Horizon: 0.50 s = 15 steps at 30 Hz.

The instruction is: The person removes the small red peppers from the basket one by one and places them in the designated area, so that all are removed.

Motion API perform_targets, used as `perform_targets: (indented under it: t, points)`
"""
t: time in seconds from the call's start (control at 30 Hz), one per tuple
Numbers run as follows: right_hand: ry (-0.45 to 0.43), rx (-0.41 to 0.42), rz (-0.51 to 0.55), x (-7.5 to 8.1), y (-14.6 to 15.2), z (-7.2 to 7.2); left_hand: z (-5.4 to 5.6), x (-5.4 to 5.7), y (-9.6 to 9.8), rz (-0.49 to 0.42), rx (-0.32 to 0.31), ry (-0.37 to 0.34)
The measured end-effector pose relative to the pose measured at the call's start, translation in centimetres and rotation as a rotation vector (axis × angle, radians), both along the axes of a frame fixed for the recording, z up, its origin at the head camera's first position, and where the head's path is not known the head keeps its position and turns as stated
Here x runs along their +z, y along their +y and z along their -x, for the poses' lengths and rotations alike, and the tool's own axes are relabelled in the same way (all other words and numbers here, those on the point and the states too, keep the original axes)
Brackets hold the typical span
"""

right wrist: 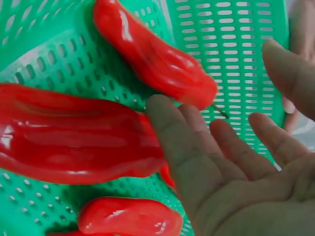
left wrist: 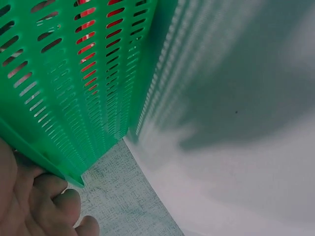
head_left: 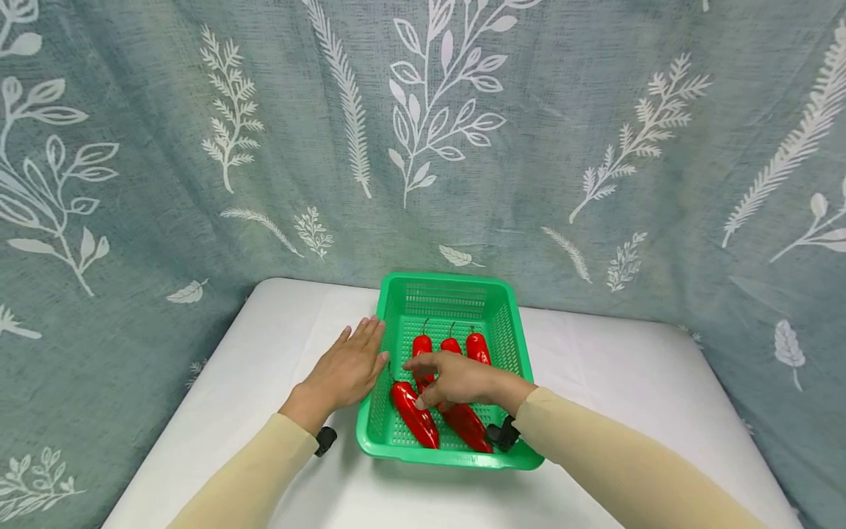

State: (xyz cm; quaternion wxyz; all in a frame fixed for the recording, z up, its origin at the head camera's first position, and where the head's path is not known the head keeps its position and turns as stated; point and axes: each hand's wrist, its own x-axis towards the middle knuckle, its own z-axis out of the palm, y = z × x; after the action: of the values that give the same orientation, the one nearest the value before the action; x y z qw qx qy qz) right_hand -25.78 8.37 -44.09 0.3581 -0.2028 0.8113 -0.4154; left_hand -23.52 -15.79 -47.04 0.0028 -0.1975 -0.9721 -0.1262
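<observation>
A green plastic basket (head_left: 449, 277) with slotted walls holds several long red peppers, most with thin stems. Toward its near side lie two of them, a left pepper (head_left: 415, 415) and a right pepper (head_left: 468, 429). My left hand (head_left: 346, 367) lies against the basket's left rim, its fingers straight and pointing away. Over the peppers hovers my right hand (head_left: 459, 378), fingers spread and slightly bent with nothing between them. In the right wrist view, its fingertips overlap the stem end of a large pepper (right wrist: 74, 135), and another pepper (right wrist: 157, 66) lies beyond.
The basket stands on a table with a white cloth (head_left: 595, 367). Behind the table hangs a grey-green curtain (head_left: 515, 191) with white leaf prints. Black wrist cameras show under both wrists, the right camera (head_left: 502, 433) low over the basket's near right corner.
</observation>
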Motion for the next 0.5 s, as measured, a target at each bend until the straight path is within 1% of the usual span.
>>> perform_targets:
  t: [0.07, 0.3, 0.43, 0.5]
  points:
    - [-0.028, -0.013, 0.006, -0.4, 0.0, 0.1, 0.0, 0.0, 0.1, 0.011, 0.0, 0.0]
    - [-0.034, -0.02, -0.014, -1.6, -0.8, 0.1, 0.0, -0.2, 0.1, -0.009, -0.001, 0.016]
    - [-0.027, -0.012, -0.042, -2.4, -1.2, 0.1, -0.1, -0.2, 0.2, -0.007, 0.001, 0.017]
    - [-0.003, 0.001, -0.066, -2.8, -1.4, 0.1, -0.1, -0.2, 0.2, -0.002, 0.004, 0.015]
